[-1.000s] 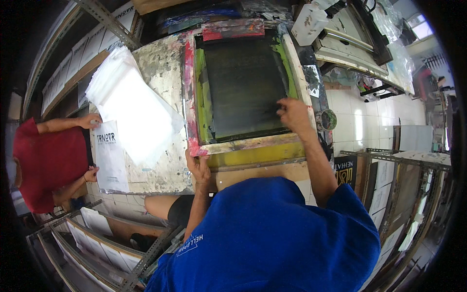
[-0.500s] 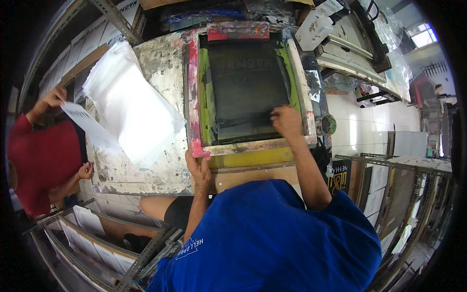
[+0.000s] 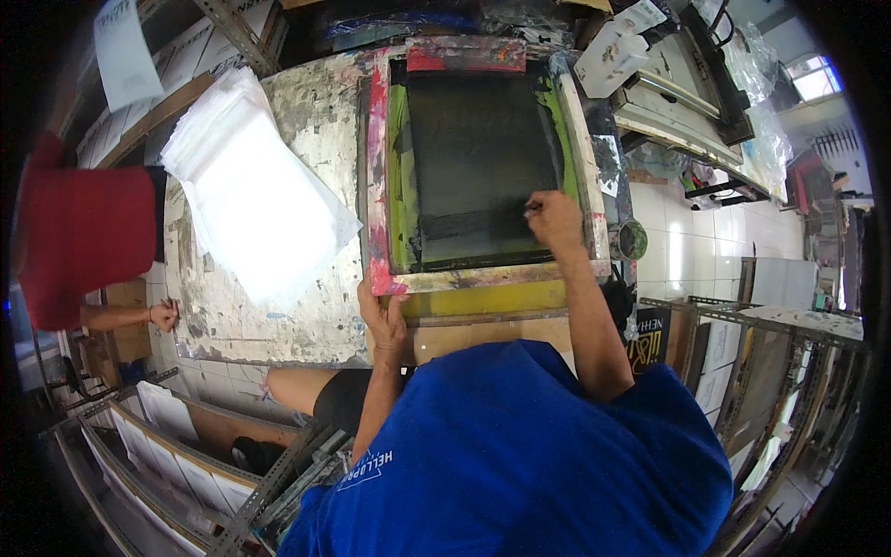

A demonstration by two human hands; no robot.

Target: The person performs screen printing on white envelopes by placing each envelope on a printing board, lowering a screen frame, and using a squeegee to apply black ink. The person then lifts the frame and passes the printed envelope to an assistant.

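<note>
A screen printing frame (image 3: 378,176) lies on the worktable, its wooden sides smeared with pink, white and black ink. Its mesh (image 3: 483,148) is dark with black ink, and green strips run down both sides. My left hand (image 3: 382,316) grips the frame's near left corner, fingers curled at the edge. Over the near right part of the mesh is my right hand (image 3: 557,223), fingers closed in a pinch. Something dark shows at its fingertips; what it is I cannot make out. To the left, a fanned stack of white sheets (image 3: 255,195) rests on the table.
A co-worker in a red shirt (image 3: 88,227) stands at the left, near a raised printed sheet (image 3: 127,56). Metal shelving (image 3: 232,37) bounds the far left. A stained round container (image 3: 631,239) sits right of the frame. Racks (image 3: 780,316) stand farther right.
My right hand has shifted slightly away from me over the mesh. My left hand keeps its grip on the corner. The co-worker's sheet has gone from beside the stack up toward the shelving.
</note>
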